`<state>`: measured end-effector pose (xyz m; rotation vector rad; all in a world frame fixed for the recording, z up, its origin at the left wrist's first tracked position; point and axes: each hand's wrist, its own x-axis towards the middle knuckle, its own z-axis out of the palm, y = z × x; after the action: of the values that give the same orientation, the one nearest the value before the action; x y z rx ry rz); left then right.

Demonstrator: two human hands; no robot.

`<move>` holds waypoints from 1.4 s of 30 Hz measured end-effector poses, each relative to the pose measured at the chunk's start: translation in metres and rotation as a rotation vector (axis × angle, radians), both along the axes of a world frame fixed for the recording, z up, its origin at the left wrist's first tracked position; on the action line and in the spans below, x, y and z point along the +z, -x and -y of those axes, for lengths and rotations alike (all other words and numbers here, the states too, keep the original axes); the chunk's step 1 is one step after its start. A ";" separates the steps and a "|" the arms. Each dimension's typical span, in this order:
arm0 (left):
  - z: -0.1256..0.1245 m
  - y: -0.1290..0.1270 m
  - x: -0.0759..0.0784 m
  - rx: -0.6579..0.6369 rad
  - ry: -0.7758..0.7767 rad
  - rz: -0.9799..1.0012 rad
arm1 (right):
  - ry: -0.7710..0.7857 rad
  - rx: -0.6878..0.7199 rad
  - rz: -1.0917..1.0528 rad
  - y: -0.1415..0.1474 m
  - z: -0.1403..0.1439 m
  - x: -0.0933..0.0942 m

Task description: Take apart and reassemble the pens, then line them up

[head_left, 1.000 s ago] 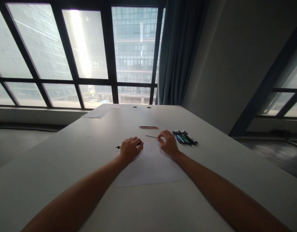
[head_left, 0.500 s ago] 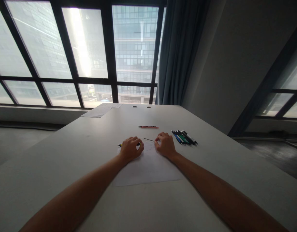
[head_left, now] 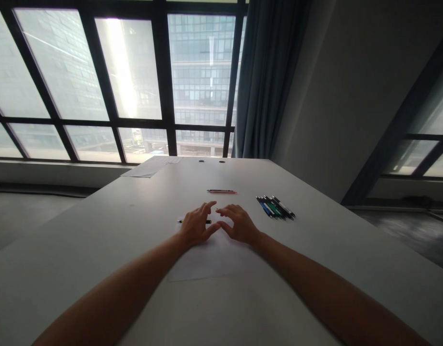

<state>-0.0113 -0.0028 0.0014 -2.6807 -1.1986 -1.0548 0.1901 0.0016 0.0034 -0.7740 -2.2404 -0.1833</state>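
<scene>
Both hands are close together over a white sheet of paper [head_left: 210, 262], thumb tips nearly or just touching. My left hand [head_left: 196, 225] is open, its index finger raised and thumb stretched toward the right. A black-and-yellow pen [head_left: 208, 222] lies sideways beneath it, its middle hidden by the hand. My right hand [head_left: 240, 224] is open too, index finger and thumb apart and pointing left. I see no thin dark stick between the hands now. Beyond them lies a pink-and-black pair of pens [head_left: 221, 191], close side by side.
To the right, a row of several pens [head_left: 275, 207], black, blue, green and white, lies on the white table [head_left: 98, 250]. Loose papers [head_left: 147, 167] rest at the far left corner. Two round dark holes [head_left: 221, 162] mark the far edge, near a blue curtain [head_left: 272, 86].
The right hand's pinch on a thin dark stick has opened, and the stick is out of sight. The left hand's fingers have spread. Both hands have come closer together.
</scene>
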 end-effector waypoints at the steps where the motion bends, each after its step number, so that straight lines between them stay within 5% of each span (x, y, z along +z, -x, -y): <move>1: -0.001 0.000 -0.001 -0.020 0.001 -0.001 | -0.004 0.047 -0.001 0.004 0.003 0.000; 12: -0.003 -0.003 -0.003 -0.080 0.003 0.016 | -0.012 0.137 0.055 0.018 0.007 -0.002; 19: -0.001 -0.003 0.002 -0.092 -0.183 0.020 | 0.138 -0.168 -0.085 0.008 -0.009 -0.008; 23: 0.001 -0.004 0.004 0.029 -0.156 0.006 | 0.210 -0.293 -0.054 0.006 -0.014 -0.011; 27: -0.004 -0.004 0.000 0.192 -0.102 0.027 | 0.204 -0.273 -0.066 0.006 -0.014 -0.009; 34: -0.012 -0.001 -0.003 0.369 0.192 0.089 | 0.099 -0.465 -0.557 -0.026 -0.034 -0.005; 42: -0.009 -0.004 0.003 0.394 0.227 0.020 | 0.140 -0.411 -0.018 -0.007 -0.019 -0.008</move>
<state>-0.0073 0.0064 0.0049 -2.4243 -1.8507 -0.9330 0.1968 0.0207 -0.0044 -1.3039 -2.0697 -0.2148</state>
